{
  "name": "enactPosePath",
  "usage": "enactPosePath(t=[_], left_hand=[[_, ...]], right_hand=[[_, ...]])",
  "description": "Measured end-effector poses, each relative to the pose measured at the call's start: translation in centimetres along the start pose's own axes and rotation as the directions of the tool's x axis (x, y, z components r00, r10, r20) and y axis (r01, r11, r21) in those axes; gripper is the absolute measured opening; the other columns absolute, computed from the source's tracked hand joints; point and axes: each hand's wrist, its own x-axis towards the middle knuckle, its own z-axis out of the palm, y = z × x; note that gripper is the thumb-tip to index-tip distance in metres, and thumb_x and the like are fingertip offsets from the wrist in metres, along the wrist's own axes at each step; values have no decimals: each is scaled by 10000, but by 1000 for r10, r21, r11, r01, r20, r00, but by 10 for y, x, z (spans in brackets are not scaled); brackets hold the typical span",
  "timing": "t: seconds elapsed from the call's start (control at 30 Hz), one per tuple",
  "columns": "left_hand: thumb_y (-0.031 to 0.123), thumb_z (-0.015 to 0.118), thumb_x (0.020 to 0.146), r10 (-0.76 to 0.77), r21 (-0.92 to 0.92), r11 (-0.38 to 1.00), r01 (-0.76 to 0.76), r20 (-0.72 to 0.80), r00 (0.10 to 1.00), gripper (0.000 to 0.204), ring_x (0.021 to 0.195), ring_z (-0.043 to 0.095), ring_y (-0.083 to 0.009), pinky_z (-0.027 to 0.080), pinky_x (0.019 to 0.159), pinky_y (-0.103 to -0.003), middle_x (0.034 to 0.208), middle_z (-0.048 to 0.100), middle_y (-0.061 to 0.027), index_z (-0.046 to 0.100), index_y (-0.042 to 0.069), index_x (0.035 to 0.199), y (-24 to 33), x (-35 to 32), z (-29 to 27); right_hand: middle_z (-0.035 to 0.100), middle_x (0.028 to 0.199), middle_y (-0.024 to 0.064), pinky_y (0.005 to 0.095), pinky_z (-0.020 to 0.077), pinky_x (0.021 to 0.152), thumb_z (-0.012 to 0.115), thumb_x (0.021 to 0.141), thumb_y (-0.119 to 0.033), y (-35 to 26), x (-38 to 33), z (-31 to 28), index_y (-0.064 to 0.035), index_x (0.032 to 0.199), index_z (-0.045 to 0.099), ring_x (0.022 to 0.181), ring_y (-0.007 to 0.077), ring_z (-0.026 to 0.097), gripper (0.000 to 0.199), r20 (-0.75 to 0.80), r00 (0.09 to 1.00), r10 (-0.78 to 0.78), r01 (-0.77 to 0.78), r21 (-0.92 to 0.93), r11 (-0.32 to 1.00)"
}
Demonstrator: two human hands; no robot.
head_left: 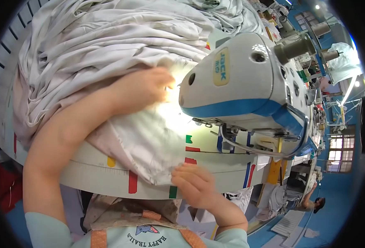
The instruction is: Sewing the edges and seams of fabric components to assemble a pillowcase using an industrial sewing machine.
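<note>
White cloth [143, 140] was shown spread across a pale worktable [81, 175] beside a white-and-blue sewing machine [228, 78], with twelve o'clock taken as straight away from the person. The work was judged to be only partway along: the near panel was laid out mostly flat, while a large heap of similar fabric [108, 41] was left bunched toward eleven o'clock. Whether any seam had been finished could not be told, as the cloth was washed out by glare near the machine. The panel was seen at six o'clock from the curled, motion-blurred fingers of the left hand [153, 84]; whether fabric was pinched there could not be told. By the right hand [195, 184], its fingers bent and set close together, the panel's near corner was met at nine o'clock, but no firm grip could be confirmed.
</note>
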Motion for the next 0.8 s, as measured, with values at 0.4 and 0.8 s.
enactPosePath(t=[0.4,0.8], left_hand=[[223,683,693,-71,-212,973,86,75,995,297,936,556,-236,470,803,-352,932,577,-89,620,11,891,157,-54,-15],[122,609,714,-7,-67,998,0,-103,995,204,942,573,-183,478,774,-317,1108,606,-36,640,58,905,152,-61,-4]], right_hand=[[630,938,70,363,517,749,636,640,7,-7,-2,11,-44,876,617,866,243,615,242,-132,989,59,-71,-91,993],[610,950,48,340,480,707,605,610,-104,-2,-2,6,-46,898,608,830,218,588,295,-75,984,-161,141,-229,963]])
